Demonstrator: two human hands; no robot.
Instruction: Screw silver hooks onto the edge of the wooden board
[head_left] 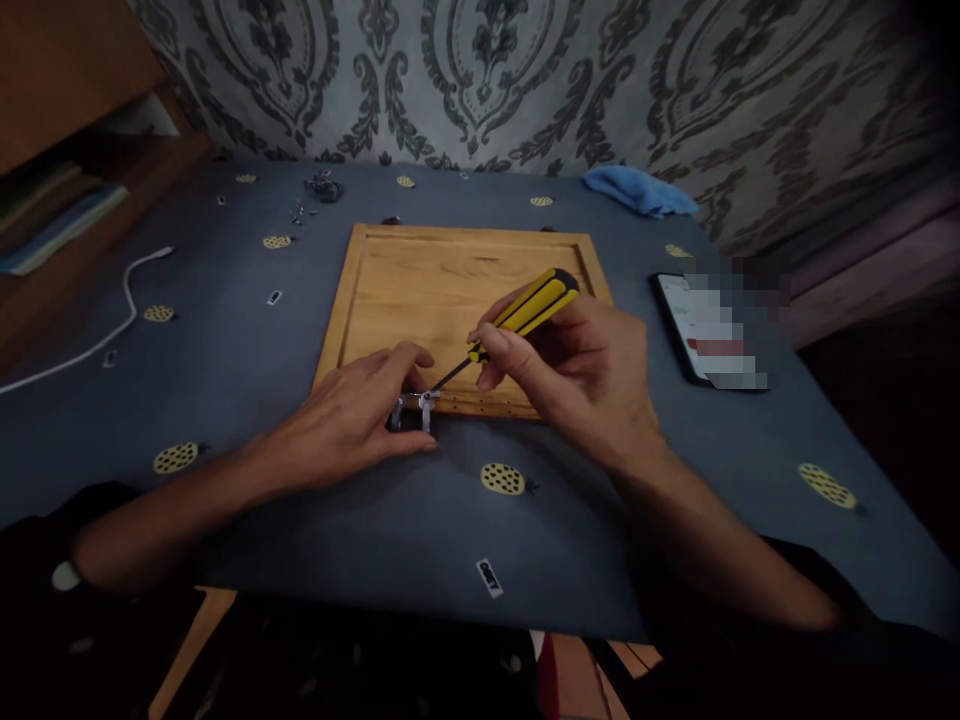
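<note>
A wooden board (pixel 450 290) with a raised rim lies on the table, a row of small holes along its near edge. My left hand (pixel 352 420) presses a small metal bracket (pixel 420 405) against that near edge, fingers closed round it. My right hand (pixel 577 370) grips a yellow-and-black screwdriver (pixel 525 312), its tip set down at the bracket.
A blue-grey cloth (pixel 225 400) with yellow dot patches covers the table. A phone (pixel 694 325) lies right of the board, a blue rag (pixel 637 190) at the back right. Small metal parts (pixel 319 190) sit at the back left, and a white cable (pixel 127 300) at the left.
</note>
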